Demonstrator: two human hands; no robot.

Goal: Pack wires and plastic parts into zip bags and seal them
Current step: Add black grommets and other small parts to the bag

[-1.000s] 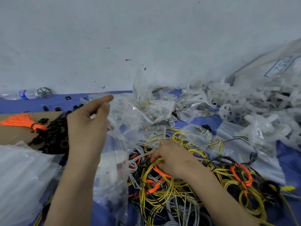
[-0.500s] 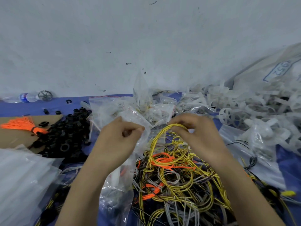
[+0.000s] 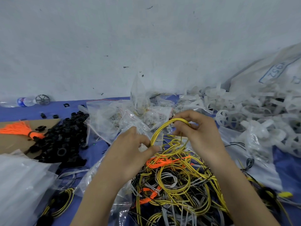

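Note:
My right hand grips a looped bundle of yellow wires, lifted above the tangled pile of yellow, orange, grey and black wires. My left hand pinches the lower end of that loop together with a clear zip bag that hangs crumpled under and behind my fingers. Both hands are close together at the centre, over the blue table cover. Whether the wire loop is inside the bag's mouth I cannot tell.
A heap of black plastic rings lies at the left beside an orange tassel on cardboard. White plastic wheels and parts pile at the right. Filled clear bags sit behind. A stack of empty bags lies bottom left.
My right hand pulled a yellow wire loop up out of the pile. My left hand came down from the bags and now pinches the loop's lower end with the zip bag.

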